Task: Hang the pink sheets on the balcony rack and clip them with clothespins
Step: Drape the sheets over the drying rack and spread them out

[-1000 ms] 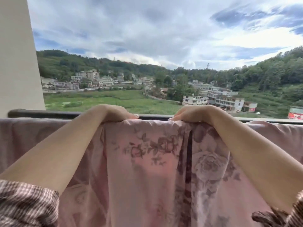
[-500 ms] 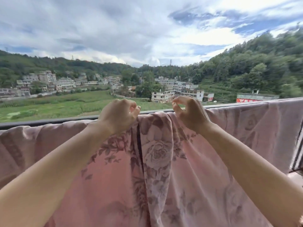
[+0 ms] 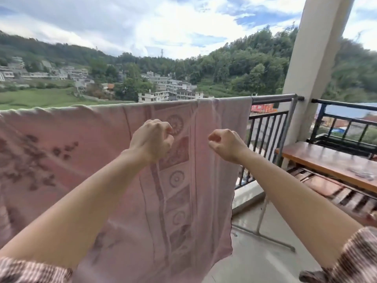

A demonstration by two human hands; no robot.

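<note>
The pink sheet (image 3: 102, 150) hangs draped over the rack rail (image 3: 273, 97), whose long axis runs from 9 o'clock to 3 o'clock, climbing a little toward the right. Both hands are raised apart in front of the cloth, below the rail. The left hand (image 3: 152, 139) has its fingers curled against the patterned border, and the right hand (image 3: 226, 145) is curled near the plain strip. Whether either pinches fabric cannot be told. The draped top edge lies at 12 o'clock from both hands. The sheet's free side edge lies at 3 o'clock from the right hand, the nearer one. No clothespin shows on the sheet, so clipping looks still to do
</note>
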